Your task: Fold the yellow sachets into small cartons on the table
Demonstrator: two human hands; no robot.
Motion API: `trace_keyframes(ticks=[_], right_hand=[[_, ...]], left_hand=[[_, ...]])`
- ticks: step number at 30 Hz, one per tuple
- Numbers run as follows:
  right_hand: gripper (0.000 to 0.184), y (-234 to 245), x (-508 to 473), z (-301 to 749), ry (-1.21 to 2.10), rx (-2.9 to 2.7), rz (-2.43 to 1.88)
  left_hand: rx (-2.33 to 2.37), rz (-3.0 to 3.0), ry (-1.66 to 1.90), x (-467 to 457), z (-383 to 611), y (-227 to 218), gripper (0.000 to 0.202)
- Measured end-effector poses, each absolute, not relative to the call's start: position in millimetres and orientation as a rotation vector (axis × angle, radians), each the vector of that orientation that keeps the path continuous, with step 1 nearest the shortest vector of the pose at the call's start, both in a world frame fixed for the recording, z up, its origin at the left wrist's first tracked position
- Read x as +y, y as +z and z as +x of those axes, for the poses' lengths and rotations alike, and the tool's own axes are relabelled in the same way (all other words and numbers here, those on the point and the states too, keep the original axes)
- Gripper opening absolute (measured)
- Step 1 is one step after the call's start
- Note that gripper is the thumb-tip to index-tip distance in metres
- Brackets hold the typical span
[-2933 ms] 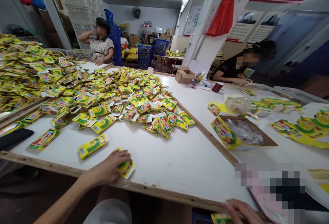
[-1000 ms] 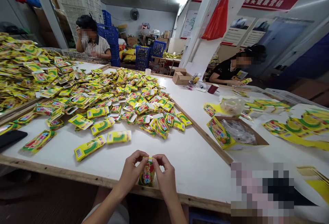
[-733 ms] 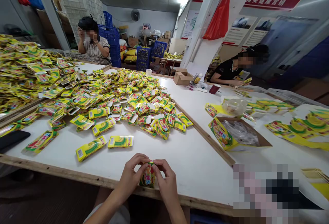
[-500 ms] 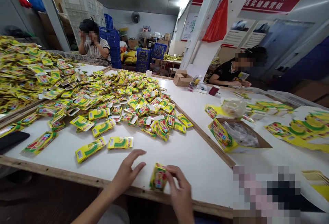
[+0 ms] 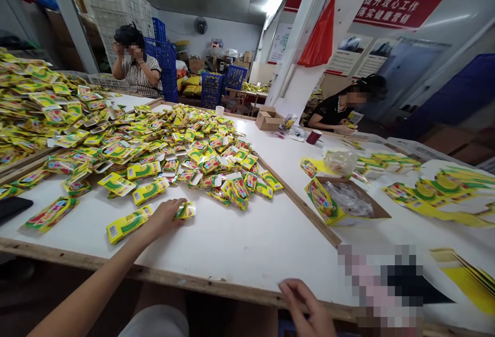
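My left hand (image 5: 167, 218) reaches over the white table and closes its fingers round a small yellow-and-green box (image 5: 189, 210), whose right end sticks out past the fingertips. Just left of that hand lies another flat yellow box (image 5: 127, 224), with a barcode on its end. Over the front edge of the table is my right hand (image 5: 307, 308), its fingers loosely bent and a little apart, with nothing visible in them. Behind both hands spreads a large heap of similar boxes (image 5: 209, 156), some with white flaps standing out.
Wooden strips (image 5: 301, 208) divide the table. To the right stand an open carton (image 5: 348, 200) holding clear plastic and flat printed yellow card sheets (image 5: 444, 192). A dark flat object (image 5: 13, 209) lies far left. Two people (image 5: 141, 71) sit across the table.
My left hand has moved left and forward onto the yellow box. My right hand has drawn back right to the table edge; the packet it held is out of sight.
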State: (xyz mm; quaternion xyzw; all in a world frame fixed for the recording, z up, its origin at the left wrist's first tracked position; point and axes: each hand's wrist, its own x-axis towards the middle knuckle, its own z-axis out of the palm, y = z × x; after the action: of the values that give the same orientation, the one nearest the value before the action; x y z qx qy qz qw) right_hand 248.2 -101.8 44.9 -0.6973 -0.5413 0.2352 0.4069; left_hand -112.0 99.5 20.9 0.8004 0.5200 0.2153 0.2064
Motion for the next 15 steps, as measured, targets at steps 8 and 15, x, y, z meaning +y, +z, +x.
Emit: trace_keyframes(ticks=[8, 15], right_hand=[[0.025, 18, -33, 146, 0.882, -1.204, -1.342], [0.019, 2, -23, 138, 0.849, -1.126, -1.264]], left_hand=[[0.904, 1.499, 0.968, 33, -43, 28, 0.026], [0.830, 1.299, 1.090, 6, -11, 4, 0.026]])
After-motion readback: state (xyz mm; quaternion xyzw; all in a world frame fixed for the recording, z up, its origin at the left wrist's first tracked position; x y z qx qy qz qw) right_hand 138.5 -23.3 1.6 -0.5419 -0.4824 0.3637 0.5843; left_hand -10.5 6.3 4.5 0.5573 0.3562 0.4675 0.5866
